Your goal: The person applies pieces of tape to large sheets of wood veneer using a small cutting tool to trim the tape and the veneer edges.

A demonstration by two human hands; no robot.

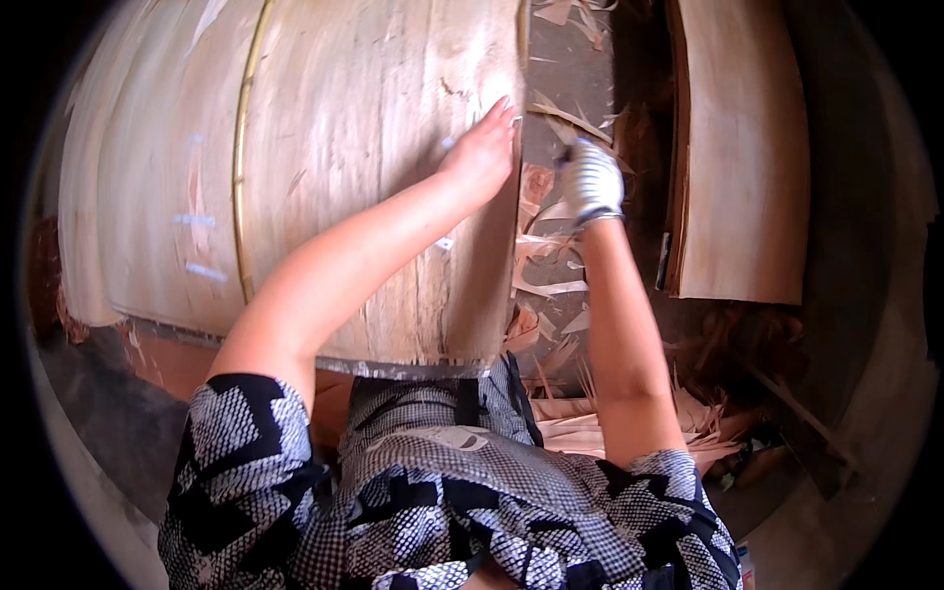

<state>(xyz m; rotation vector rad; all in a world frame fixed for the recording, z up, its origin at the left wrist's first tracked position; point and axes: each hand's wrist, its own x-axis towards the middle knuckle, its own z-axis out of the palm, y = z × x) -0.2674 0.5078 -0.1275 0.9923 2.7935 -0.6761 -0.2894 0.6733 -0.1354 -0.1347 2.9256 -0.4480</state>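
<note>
A broad stack of pale wood veneer sheets point(393, 128) lies in front of me, with its right edge running away from my body. My bare left hand point(482, 155) rests on the top sheet at that edge, fingers stretched out toward the far right. Just past the edge is my right hand point(592, 182), in a white-and-grey striped glove and slightly blurred. Its fingers are curled closed; whatever they hold is hidden. A thin, curved strip of veneer point(575, 122) shows just beyond the glove.
A thin bamboo-like stick point(241, 147) lies lengthwise across the sheets at left. To the right stands another stack of wood sheets point(742, 157). Torn veneer scraps point(551, 285) litter the floor between the stacks, and more shavings point(688, 423) lie beside my right arm.
</note>
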